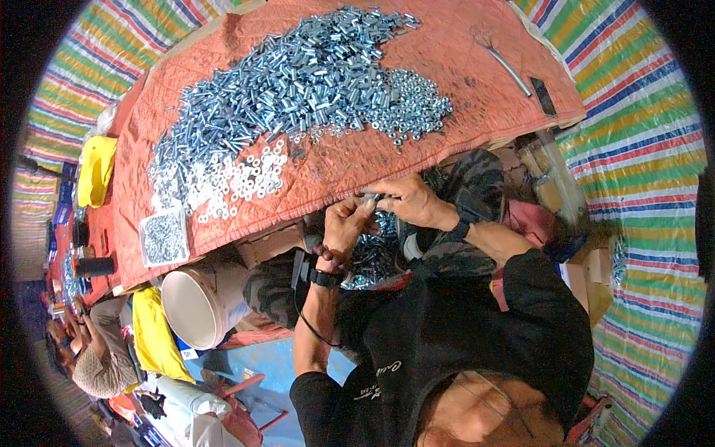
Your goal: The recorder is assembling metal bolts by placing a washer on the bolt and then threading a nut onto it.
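My left hand (345, 225) and my right hand (414, 201) meet just off the near edge of the table, fingertips pinched together. Between them is a small shiny metal fastener (375, 197), mostly covered by the fingers, so its exact form does not show. Below the hands, between my knees, lies a heap of metal fasteners (370, 261). On the table ahead spreads a large pile of metal sleeves and bolts (298, 78), with hex nuts (417, 104) at its right end. White washers (246, 175) are scattered at its near left side.
The table has a red quilted cloth (491, 97). A clear box of small parts (164, 237) stands at its left corner, above a white bucket (195, 309). A metal rod with thin wires (510, 71) lies at the far right. Other people (97, 357) sit at the left.
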Motion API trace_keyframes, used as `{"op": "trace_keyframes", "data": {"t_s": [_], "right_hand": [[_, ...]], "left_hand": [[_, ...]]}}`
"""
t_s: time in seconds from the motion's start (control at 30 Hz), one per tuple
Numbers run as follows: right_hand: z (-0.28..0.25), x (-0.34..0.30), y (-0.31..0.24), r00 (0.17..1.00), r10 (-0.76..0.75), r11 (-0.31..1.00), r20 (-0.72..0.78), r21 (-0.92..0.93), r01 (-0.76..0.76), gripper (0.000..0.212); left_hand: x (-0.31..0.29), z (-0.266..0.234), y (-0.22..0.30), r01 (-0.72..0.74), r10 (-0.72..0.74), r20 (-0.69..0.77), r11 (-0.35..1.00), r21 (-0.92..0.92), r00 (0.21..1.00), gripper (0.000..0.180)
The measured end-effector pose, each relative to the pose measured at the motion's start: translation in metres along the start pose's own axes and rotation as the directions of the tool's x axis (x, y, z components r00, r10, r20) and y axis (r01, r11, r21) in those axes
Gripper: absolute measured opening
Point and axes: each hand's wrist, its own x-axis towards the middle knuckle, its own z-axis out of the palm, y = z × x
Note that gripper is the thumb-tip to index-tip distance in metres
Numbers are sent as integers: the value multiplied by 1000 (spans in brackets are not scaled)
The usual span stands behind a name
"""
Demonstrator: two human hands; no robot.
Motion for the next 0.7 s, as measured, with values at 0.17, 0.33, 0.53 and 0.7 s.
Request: {"op": "trace_keyframes", "data": {"t_s": [0.17, 0.33, 0.53, 0.7], "right_hand": [[-7, 3, 7, 950, 311, 925, 12, 226, -306, 31], [-9, 6, 21, 933, 357, 871, -40, 376, -317, 28], [-37, 31, 52, 840, 522, 852, -149, 138, -505, 21], [-39, 48, 74, 893, 274, 882, -356, -277, -381, 19]], "left_hand": [[21, 0, 6, 16, -20, 69, 998, 55, 997, 30], [42, -7, 2, 82, -101, 157, 989, 127, 982, 32], [45, -17, -1, 29, -23, 63, 995, -94, 998, 32], [37, -30, 0, 56, -57, -6, 992, -115, 998, 30]]}}
